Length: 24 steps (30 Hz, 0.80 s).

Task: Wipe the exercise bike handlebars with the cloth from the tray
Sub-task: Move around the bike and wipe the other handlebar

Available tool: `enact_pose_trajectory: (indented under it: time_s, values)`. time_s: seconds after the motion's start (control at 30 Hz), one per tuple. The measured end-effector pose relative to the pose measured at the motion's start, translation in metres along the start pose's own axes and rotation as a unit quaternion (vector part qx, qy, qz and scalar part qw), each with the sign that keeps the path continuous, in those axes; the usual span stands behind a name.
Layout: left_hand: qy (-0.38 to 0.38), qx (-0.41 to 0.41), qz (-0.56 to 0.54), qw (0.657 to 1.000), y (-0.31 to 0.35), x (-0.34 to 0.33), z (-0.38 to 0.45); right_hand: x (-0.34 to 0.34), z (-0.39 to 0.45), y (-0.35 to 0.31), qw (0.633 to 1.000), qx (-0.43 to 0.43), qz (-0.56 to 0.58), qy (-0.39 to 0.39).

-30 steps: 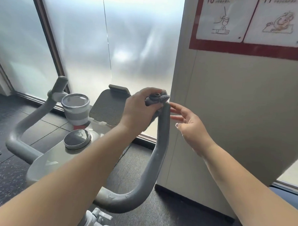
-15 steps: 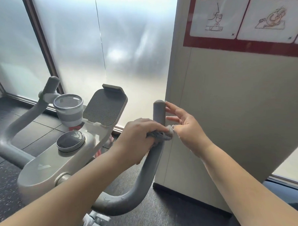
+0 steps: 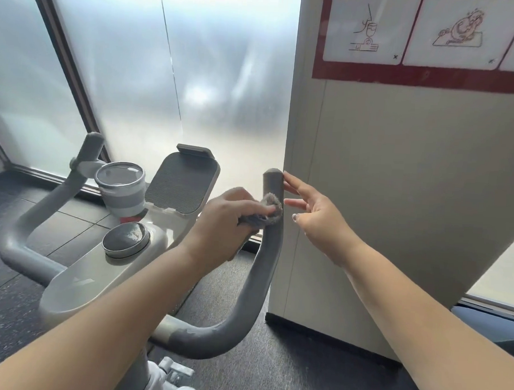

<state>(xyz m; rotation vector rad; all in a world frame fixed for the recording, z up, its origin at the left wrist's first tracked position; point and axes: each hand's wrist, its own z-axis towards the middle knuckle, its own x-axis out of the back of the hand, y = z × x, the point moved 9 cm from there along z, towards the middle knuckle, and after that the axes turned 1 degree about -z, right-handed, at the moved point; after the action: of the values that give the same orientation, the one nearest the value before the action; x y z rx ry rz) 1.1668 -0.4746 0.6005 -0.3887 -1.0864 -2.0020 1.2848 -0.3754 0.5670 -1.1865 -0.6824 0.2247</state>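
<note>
- Left hand closed around a bunched grey cloth, pressed against the right handlebar just below its tip, near the middle of the view.
- Right hand spread open at 3 o'clock of the bar, holding nothing, fingertips just beside the grip; contact cannot be told.
- Risk: loose wad slipping out of the fist on a fast stroke, dropping toward the floor at 6 o'clock.
- Risk: knuckles scraping the beige pillar, close at 3 o'clock.
- Risk: far side of the bar missed, cloth covering only one face.
- Left handlebar, at 9 o'clock, possibly left unwiped.
</note>
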Motion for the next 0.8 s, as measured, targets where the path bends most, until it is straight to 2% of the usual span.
enact_pose_trajectory:
  time_s: [0.1,0.17,0.3,0.33,0.4,0.6,0.8]
  values:
    - [-0.108,-0.03,0.026,0.993,-0.004,-0.013,-0.019,0.0,-0.001,-0.001,1.0,0.002,-0.002,0.0]
    - [-0.117,-0.028,0.032,0.992,-0.004,-0.009,-0.017,0.0,-0.002,-0.001,1.0,0.002,-0.001,0.003]
    - [0.063,0.011,-0.017,0.998,0.002,0.022,0.015,0.0,-0.006,-0.002,1.0,0.004,0.002,0.007]
    - [0.094,0.016,-0.024,0.995,0.002,0.024,0.023,0.0,-0.007,-0.001,1.0,0.005,0.001,0.008]
    - [0.103,0.005,-0.006,0.995,0.004,0.018,0.035,0.0,-0.01,0.001,1.0,0.006,-0.001,0.01]
    - [0.016,-0.092,0.025,0.995,0.014,-0.003,0.019,0.002,-0.012,0.007,1.0,0.002,-0.002,0.012]
    - [-0.118,-0.035,-0.021,0.992,0.005,-0.024,-0.023,-0.003,-0.017,0.006,1.0,0.003,0.002,0.017]
